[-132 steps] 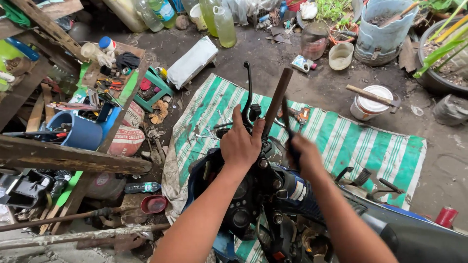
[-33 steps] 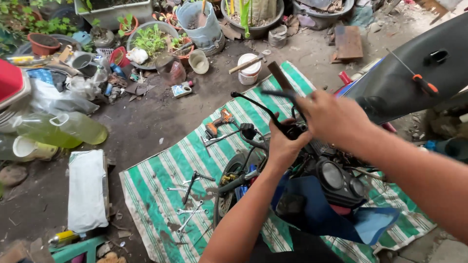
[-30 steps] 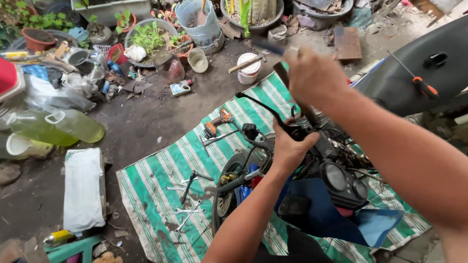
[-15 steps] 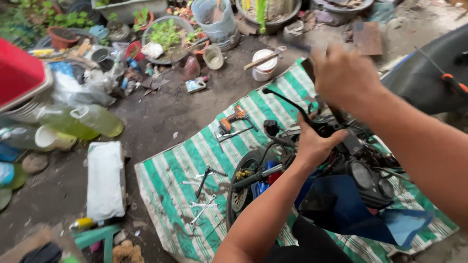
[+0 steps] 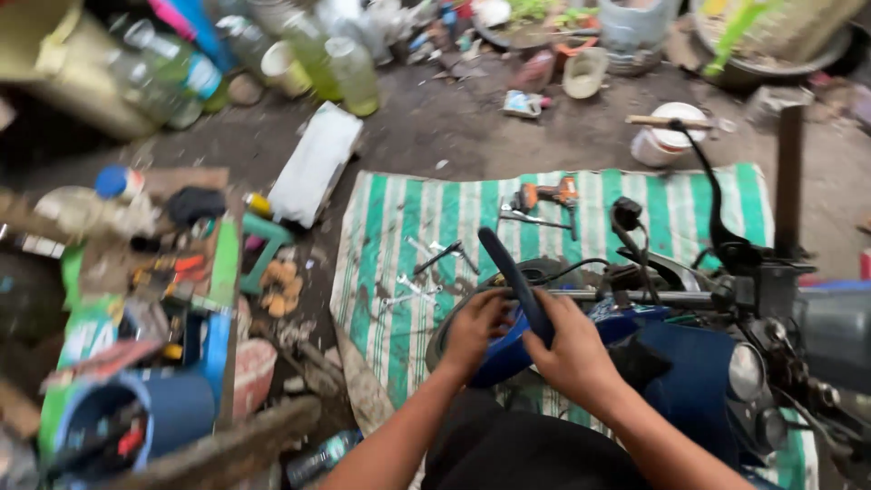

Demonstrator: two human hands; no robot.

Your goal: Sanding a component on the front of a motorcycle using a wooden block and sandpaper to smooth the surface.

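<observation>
Both hands, left (image 5: 475,328) and right (image 5: 573,349), clench a black grip (image 5: 517,281) on a blue motorbike (image 5: 689,363) over a green-striped mat (image 5: 399,236) on a dirt floor (image 5: 435,127); bottles (image 5: 345,68) far left, drill (image 5: 544,195) far.

Left hand (image 5: 474,328) and right hand (image 5: 573,349) gripping black handlebar grip (image 5: 517,284), blue motorcycle (image 5: 689,363), green striped mat (image 5: 399,272), scattered wrenches (image 5: 442,259)

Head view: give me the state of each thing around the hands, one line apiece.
Left hand: on the handlebar end, fingers curled.
Right hand: wrapped round the black grip.
Black grip: held, sticking up at a tilt.
Handlebar: bare metal, roughly level.
Brake lever: upright, untouched.
Striped mat: spread flat.
Cordless drill: lying on mat.
</observation>
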